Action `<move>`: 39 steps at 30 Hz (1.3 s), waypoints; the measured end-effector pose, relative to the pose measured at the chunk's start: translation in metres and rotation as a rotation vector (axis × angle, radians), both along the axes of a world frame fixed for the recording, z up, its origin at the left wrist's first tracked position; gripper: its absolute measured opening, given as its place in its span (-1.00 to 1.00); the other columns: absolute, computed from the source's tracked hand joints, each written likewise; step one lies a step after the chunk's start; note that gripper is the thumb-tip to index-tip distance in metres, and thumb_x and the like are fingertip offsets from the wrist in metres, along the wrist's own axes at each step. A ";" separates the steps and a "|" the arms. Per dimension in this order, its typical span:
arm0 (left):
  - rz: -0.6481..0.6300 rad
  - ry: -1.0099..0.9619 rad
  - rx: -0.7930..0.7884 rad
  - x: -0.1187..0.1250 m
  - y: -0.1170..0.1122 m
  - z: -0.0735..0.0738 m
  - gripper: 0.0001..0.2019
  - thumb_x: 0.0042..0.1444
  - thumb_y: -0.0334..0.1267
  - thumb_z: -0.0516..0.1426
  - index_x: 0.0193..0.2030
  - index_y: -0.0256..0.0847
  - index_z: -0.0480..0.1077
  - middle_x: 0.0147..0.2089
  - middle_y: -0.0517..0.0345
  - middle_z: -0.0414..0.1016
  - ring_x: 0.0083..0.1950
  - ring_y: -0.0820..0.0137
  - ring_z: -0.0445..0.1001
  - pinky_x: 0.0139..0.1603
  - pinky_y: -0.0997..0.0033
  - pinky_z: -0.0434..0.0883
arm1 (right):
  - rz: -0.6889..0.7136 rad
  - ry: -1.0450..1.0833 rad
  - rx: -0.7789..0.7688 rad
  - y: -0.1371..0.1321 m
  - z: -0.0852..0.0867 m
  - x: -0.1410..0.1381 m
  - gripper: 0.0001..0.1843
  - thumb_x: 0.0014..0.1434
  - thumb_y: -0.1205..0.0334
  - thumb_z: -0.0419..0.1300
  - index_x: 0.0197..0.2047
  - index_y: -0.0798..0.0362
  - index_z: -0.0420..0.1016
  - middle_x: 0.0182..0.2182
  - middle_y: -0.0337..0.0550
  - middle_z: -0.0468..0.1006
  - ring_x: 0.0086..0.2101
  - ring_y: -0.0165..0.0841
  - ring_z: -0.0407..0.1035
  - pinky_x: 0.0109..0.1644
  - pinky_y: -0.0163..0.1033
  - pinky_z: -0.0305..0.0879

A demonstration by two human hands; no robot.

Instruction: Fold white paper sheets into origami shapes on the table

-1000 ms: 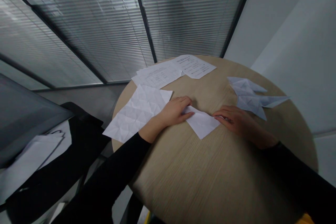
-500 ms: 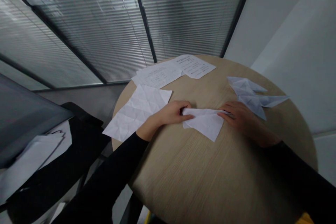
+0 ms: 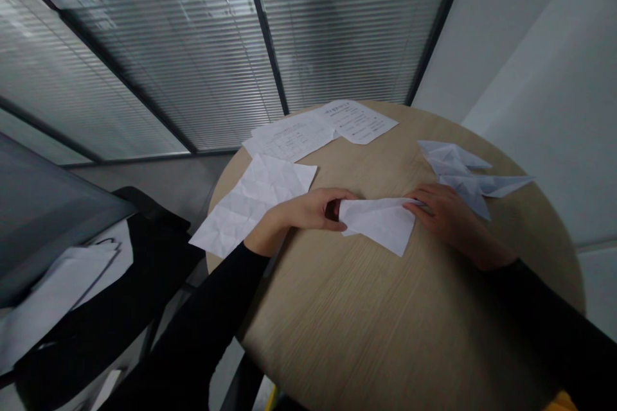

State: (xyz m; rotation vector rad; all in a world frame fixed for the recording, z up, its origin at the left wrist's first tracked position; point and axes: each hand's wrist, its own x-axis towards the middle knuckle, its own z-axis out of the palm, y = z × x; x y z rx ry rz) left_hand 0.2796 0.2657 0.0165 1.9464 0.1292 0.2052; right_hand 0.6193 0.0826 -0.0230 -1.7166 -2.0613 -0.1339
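Note:
A folded white paper [image 3: 380,221] lies on the round wooden table [image 3: 366,321] between my hands. My left hand [image 3: 313,209] pinches its left corner, thumb under and fingers curled over. My right hand [image 3: 441,212] holds its right corner with the fingers closed on the edge. Both sleeves are black.
A creased unfolded sheet [image 3: 255,202] lies left of my left hand at the table's edge. Two printed pages [image 3: 321,128] lie at the far side. Folded paper shapes [image 3: 463,173] sit beyond my right hand. A dark chair with papers [image 3: 62,289] stands at the left.
The paper lay flat under both hands; both hands have since gripped its corners and lifted its far edge. My left hand turned from flat to a pinch.

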 end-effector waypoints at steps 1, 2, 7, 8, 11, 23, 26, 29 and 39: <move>-0.015 -0.002 -0.031 0.000 0.000 -0.001 -0.39 0.24 -0.20 0.54 0.40 -0.14 0.58 0.06 0.03 0.69 -0.01 0.28 0.65 0.03 0.27 0.61 | 0.000 0.004 -0.001 0.000 0.000 0.000 -0.75 0.62 0.10 0.20 -0.05 -0.05 0.69 -0.12 0.07 0.77 -0.08 0.05 0.66 0.05 0.14 0.51; -0.031 0.001 -0.056 -0.001 0.001 -0.001 -0.35 0.22 -0.21 0.55 0.42 -0.13 0.57 0.08 0.01 0.69 0.02 0.25 0.66 0.07 0.24 0.63 | 0.001 0.007 -0.003 0.000 0.000 0.001 -0.75 0.62 0.10 0.20 -0.05 -0.06 0.69 -0.12 0.06 0.78 -0.08 0.06 0.66 0.06 0.14 0.52; -0.055 0.009 -0.097 0.000 0.003 -0.005 -0.28 0.20 -0.19 0.59 0.47 -0.10 0.55 0.13 -0.04 0.71 0.07 0.21 0.69 0.13 0.16 0.66 | -0.008 0.008 -0.019 0.001 -0.001 0.002 -0.74 0.63 0.08 0.18 -0.04 -0.06 0.68 -0.11 0.06 0.78 -0.07 0.07 0.67 0.07 0.16 0.52; -0.045 0.009 -0.088 0.001 0.002 -0.005 -0.30 0.22 -0.17 0.58 0.47 -0.11 0.56 0.12 -0.03 0.71 0.05 0.22 0.69 0.12 0.18 0.65 | -0.017 0.007 -0.017 0.001 -0.001 0.002 -0.73 0.62 0.08 0.18 -0.05 -0.05 0.68 -0.11 0.07 0.78 -0.07 0.07 0.66 0.07 0.16 0.52; -0.001 0.025 -0.015 0.002 -0.001 0.000 -0.37 0.27 -0.09 0.56 0.42 -0.12 0.60 0.05 0.02 0.72 -0.03 0.28 0.65 0.01 0.28 0.60 | -0.028 0.006 -0.011 0.000 -0.001 0.001 -0.73 0.61 0.07 0.19 -0.06 -0.04 0.68 -0.12 0.08 0.78 -0.08 0.07 0.66 0.07 0.16 0.53; 0.062 0.000 0.437 0.010 0.000 -0.004 -0.81 0.40 -0.14 0.44 0.01 -0.17 0.69 -0.15 0.09 0.68 -0.18 0.33 0.56 -0.08 0.33 0.41 | 0.019 0.024 -0.049 0.001 -0.001 0.000 -0.73 0.63 0.10 0.19 -0.03 -0.05 0.71 -0.11 0.06 0.77 -0.05 0.06 0.66 0.09 0.16 0.53; 0.054 -0.060 0.505 0.011 0.000 -0.001 -0.87 0.43 -0.18 0.39 -0.01 -0.16 0.67 -0.14 0.08 0.67 -0.15 0.30 0.58 -0.02 0.30 0.42 | 0.048 0.016 -0.057 -0.002 0.003 -0.005 -0.73 0.63 0.13 0.18 -0.01 -0.05 0.72 -0.10 0.06 0.76 -0.04 0.05 0.65 0.10 0.16 0.54; 0.034 -0.094 0.568 0.010 -0.001 0.005 -0.88 0.47 -0.18 0.33 -0.10 -0.16 0.64 -0.19 0.09 0.63 -0.18 0.30 0.55 -0.03 0.27 0.40 | 0.088 0.005 -0.068 -0.005 0.003 -0.008 -0.74 0.60 0.21 0.17 0.04 -0.08 0.74 -0.11 0.04 0.75 -0.08 -0.01 0.64 0.07 0.12 0.56; -0.006 -0.025 0.529 0.007 -0.002 0.012 -0.92 0.23 -0.38 0.35 -0.16 -0.14 0.67 -0.23 0.15 0.60 -0.25 0.37 0.52 -0.16 0.33 0.35 | 0.225 0.004 -0.101 -0.010 0.007 -0.001 -0.82 0.47 0.25 0.28 0.00 -0.16 0.74 -0.15 -0.07 0.76 -0.12 -0.05 0.65 0.06 0.09 0.55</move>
